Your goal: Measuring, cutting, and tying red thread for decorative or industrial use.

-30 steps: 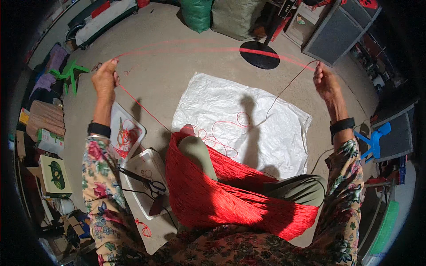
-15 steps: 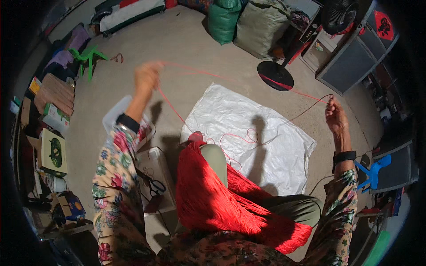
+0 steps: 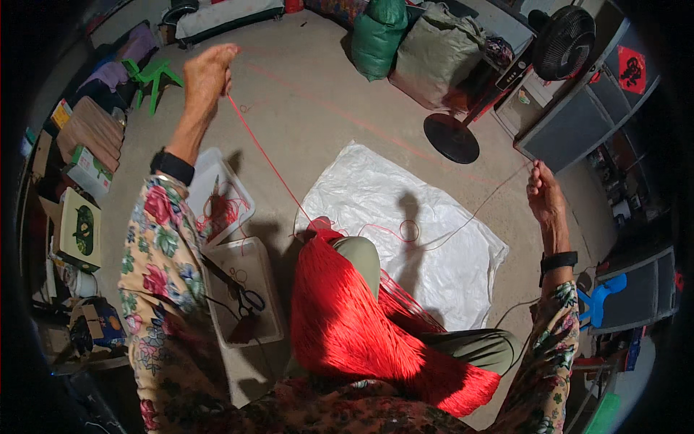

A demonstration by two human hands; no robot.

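My left hand is raised at the upper left, fingers closed on a red cord that runs taut down to my knee. A blurred length of cord stretches from this hand across toward my right hand. That hand is held up at the right, fingertips pinching the cord. From it a thin strand sags over a white woven sheet on the floor and makes a small loop there. A thick skein of red cord drapes over my knee and lap.
Left of my knee, scissors lie in a white tray. A second tray holds tangled red cord. A standing fan and stuffed sacks are beyond the sheet. A blue stool stands right; boxes line the left.
My left hand has moved up and to the left, drawing the cord from my knee longer. My right hand has stayed nearly in place. The cord between the hands is now blurred.
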